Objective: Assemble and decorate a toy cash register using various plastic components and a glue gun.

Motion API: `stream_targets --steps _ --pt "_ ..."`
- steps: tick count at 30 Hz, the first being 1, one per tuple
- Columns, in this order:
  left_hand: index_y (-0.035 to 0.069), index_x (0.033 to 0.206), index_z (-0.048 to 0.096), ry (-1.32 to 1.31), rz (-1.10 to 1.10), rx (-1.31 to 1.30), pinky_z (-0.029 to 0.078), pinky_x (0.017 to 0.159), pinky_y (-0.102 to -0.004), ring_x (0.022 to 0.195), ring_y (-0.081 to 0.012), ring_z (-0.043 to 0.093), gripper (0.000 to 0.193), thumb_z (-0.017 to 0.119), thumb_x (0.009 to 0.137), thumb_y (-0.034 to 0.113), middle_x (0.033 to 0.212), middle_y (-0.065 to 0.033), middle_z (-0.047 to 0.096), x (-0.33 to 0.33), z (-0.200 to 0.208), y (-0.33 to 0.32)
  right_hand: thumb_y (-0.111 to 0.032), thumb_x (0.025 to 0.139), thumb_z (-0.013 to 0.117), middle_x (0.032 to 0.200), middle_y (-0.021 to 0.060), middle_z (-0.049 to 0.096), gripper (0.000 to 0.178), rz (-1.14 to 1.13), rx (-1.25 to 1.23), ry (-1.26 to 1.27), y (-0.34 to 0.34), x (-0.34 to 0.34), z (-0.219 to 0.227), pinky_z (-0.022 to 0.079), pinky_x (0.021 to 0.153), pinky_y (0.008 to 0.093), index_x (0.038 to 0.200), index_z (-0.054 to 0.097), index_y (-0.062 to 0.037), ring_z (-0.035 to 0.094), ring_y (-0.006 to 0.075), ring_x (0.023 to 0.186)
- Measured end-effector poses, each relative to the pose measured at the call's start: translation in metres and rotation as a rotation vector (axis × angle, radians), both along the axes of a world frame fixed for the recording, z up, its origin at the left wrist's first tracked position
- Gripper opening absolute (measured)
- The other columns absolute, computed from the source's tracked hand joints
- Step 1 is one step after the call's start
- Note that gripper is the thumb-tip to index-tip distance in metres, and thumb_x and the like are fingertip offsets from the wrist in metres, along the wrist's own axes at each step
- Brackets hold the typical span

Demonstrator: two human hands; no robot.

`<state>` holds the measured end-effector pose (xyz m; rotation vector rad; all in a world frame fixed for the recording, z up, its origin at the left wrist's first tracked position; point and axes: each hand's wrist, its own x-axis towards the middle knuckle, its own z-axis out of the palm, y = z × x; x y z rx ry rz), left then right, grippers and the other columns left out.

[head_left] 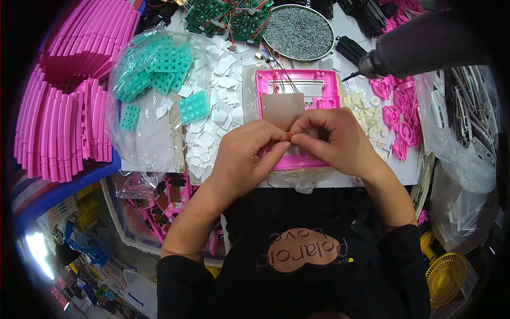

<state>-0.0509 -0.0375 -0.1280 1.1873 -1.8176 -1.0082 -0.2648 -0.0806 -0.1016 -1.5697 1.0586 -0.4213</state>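
My left hand (pixel 249 151) and my right hand (pixel 332 141) meet over a pink plastic housing (pixel 262 87). Between their fingertips is a small reddish-brown part (pixel 290 136), pinched from both sides; its kind is too small to make out. Just beyond the fingers a flat brown circuit board (pixel 281 109) lies in the housing, and thin coloured wires (pixel 283 77) run from it past the far edge. The fingers hide the near part of the board.
Left of the housing lie loose white squares (pixel 220 114) and turquoise rubber keypads (pixel 195 107). Pink casings (pixel 58 138) are stacked far left. At the back are green circuit boards (pixel 228 21) and a round tray of screws (pixel 264 29). A power screwdriver (pixel 419 45) hangs at upper right.
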Motion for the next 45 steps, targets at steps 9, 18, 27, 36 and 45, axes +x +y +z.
stream_targets --steps 9,18,27,36,45 --pt "0.000 0.089 0.065 -0.103 0.136 -0.071 0.048 0.068 -0.0300 0.071 -0.0198 0.062 0.010 0.066 0.079 -0.002 0.083 -0.0083 0.066 -0.014 -0.004 0.003 -0.008 0.090 0.074 0.067 0.0038 0.065 0.012 -0.053 -0.028 -0.085 0.004 0.001 -0.007 0.046 0.055 0.0251 0.094 0.071 0.0025 0.058 0.0071 0.059" --pt "0.010 0.087 0.065 -0.153 0.135 -0.074 0.036 0.075 -0.0357 0.071 -0.0204 0.062 0.013 0.071 0.077 0.006 0.079 -0.0022 0.066 -0.008 0.000 0.005 -0.009 0.089 0.074 0.069 0.0044 0.067 0.013 -0.080 -0.030 -0.098 0.004 0.000 -0.011 0.048 0.057 0.0241 0.094 0.071 0.0028 0.060 0.0075 0.060" --pt "0.011 0.087 0.064 -0.169 0.144 -0.104 0.034 0.075 -0.0368 0.069 -0.0200 0.060 0.012 0.071 0.078 0.006 0.077 -0.0015 0.064 -0.011 0.004 0.007 -0.010 0.089 0.075 0.070 0.0042 0.067 0.014 -0.072 -0.036 -0.080 0.004 0.000 -0.009 0.048 0.057 0.0244 0.094 0.071 0.0027 0.060 0.0072 0.061" --pt "0.010 0.087 0.065 -0.152 0.135 -0.088 0.035 0.074 -0.0357 0.069 -0.0199 0.060 0.010 0.071 0.080 0.006 0.079 -0.0019 0.065 -0.008 -0.003 0.008 -0.008 0.086 0.073 0.086 0.0106 0.068 0.019 -0.107 -0.349 -0.006 0.012 0.007 -0.014 0.053 0.062 0.0322 0.103 0.068 -0.0006 0.067 0.0218 0.070" --pt "0.002 0.095 0.070 0.057 0.121 0.032 0.047 0.060 -0.0276 0.067 -0.0166 0.063 0.008 0.070 0.087 0.002 0.078 -0.0072 0.066 -0.006 0.004 0.010 -0.006 0.082 0.076 0.100 0.0121 0.068 0.024 -0.051 -0.608 -0.056 0.026 0.005 -0.027 0.056 0.065 0.0374 0.105 0.069 -0.0044 0.070 0.0311 0.080"
